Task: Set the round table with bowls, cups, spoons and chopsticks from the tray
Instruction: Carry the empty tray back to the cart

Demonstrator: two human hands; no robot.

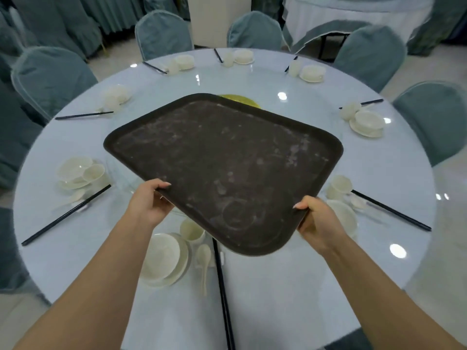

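Both hands (149, 203) gripping bare brown tray (225, 160), above set table (290, 286)

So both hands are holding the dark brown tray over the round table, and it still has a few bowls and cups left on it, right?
Not quite. In the head view the left hand and right hand do grip the dark brown tray over the round table, but the tray holds nothing: its scuffed surface is bare. The bowls and cups sit at the place settings on the table.
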